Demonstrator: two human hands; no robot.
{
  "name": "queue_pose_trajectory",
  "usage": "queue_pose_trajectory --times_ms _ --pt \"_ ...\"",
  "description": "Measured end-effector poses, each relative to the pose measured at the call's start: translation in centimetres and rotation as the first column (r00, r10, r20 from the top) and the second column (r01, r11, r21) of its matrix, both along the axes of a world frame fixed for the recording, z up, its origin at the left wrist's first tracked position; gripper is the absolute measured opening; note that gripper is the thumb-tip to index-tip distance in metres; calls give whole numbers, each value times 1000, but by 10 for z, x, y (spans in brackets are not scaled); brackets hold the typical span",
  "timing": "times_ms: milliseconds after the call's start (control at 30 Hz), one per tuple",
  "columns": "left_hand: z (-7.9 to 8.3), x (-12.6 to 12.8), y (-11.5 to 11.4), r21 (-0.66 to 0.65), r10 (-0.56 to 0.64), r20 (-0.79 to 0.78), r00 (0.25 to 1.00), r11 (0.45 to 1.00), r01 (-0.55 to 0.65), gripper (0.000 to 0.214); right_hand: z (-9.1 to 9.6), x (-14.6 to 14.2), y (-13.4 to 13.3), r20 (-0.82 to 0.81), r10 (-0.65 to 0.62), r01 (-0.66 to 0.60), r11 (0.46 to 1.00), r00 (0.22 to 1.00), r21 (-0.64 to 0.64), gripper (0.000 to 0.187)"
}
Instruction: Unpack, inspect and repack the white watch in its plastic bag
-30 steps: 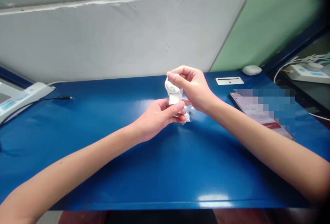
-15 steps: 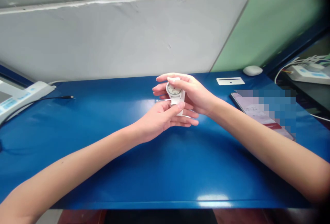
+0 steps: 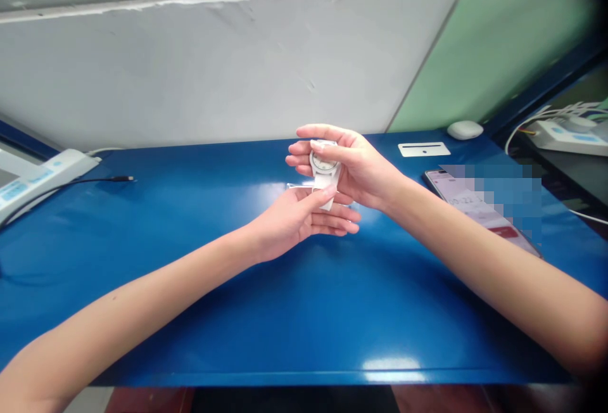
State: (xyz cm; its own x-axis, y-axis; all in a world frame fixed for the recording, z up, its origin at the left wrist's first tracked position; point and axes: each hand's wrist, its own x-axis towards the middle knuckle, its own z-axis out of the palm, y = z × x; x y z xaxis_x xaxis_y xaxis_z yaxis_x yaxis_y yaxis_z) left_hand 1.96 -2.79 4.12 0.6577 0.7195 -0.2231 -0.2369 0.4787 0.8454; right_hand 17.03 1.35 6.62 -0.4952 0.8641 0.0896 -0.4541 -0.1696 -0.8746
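A white wristwatch (image 3: 325,165) with a round face is held between both hands above the blue table (image 3: 266,324). My left hand (image 3: 299,215) pinches the lower strap, its thumb on top and the other fingers stretched out beneath. My right hand (image 3: 346,163) grips the upper part of the watch from the right, its thumb lying across the top edge of the face. The far fingers of the right hand extend behind the watch. A small clear or shiny item (image 3: 300,185) shows just left of the strap; its kind cannot be made out.
On the right lie a phone (image 3: 468,197) with a partly blurred screen, a white card-like plate (image 3: 424,149) and a white rounded case (image 3: 465,130). Power strips stand at the left (image 3: 52,172) and right (image 3: 570,137). A black cable (image 3: 95,179) reaches in from the left.
My right hand has shifted slightly right and up, tilting the watch a little. The left hand has moved only slightly and still holds the strap.
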Motion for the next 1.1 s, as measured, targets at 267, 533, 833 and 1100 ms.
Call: queue_pose_trajectory --times_ms 267,533,833,1100 --pt "6 1 1 -25 10 -7 1000 1000 -10 35 -1 -2 3 -25 -72 70 993 997 -94 12" --pt "6 0 -1 5 35 -34 999 999 -35 30 5 -5 -2 -5 -108 107 989 994 -105 9" --pt "6 0 -2 26 51 -70 996 998 -49 28 2 -3 -1 -7 -90 89 995 996 -50 10" --pt "6 0 -1 41 63 -98 993 997 -59 25 5 -4 -3 14 -102 103 992 995 -77 10"
